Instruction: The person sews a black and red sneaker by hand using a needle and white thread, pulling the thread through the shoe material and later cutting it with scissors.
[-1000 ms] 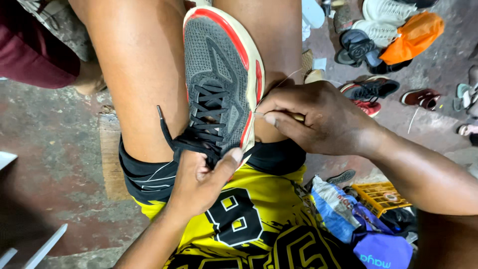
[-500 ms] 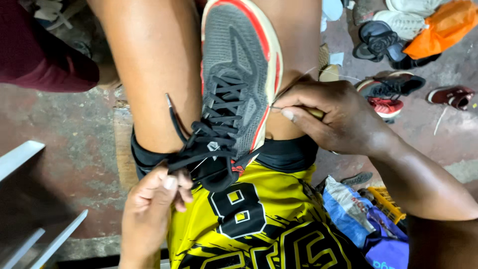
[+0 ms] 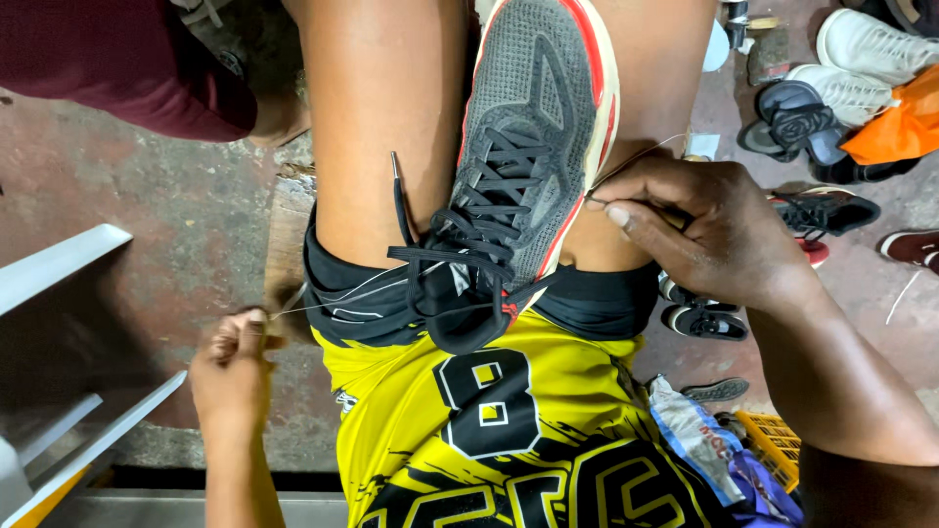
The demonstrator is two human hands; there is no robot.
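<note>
Grey mesh covers the upper of the running shoe (image 3: 533, 147), which is wedged sole-edge up between the person's bare knees, its black laces (image 3: 469, 230) criss-crossed and hanging loose over the tongue, a red stripe running along the pale foam sole. Against half a second ago, the left hand (image 3: 235, 367) has dropped away from the laces and out to the left, below the knee; its grip is now closed tight on a thin pale thread (image 3: 362, 288), drawn taut from the shoe's heel area across the black shorts hem. The right hand (image 3: 709, 230) has stayed at the shoe's right sole edge, thumb and forefinger pinched together on what looks like a slim needle or awl, too small to tell which, with another fine strand of thread arcing up from it. The view has also shifted slightly upward, showing more of the shoe's toe.

Glossy yellow jersey fabric (image 3: 411, 411) with black printed shapes lies slack over the lap. The concrete floor (image 3: 127, 205) is rough and stained reddish. On the right lie a scatter of other footwear: white trainers (image 3: 861, 44), black sandals (image 3: 797, 112), and an orange plastic bag (image 3: 905, 122). A crumpled plastic packet (image 3: 694, 435) sits just beside the right forearm.
</note>
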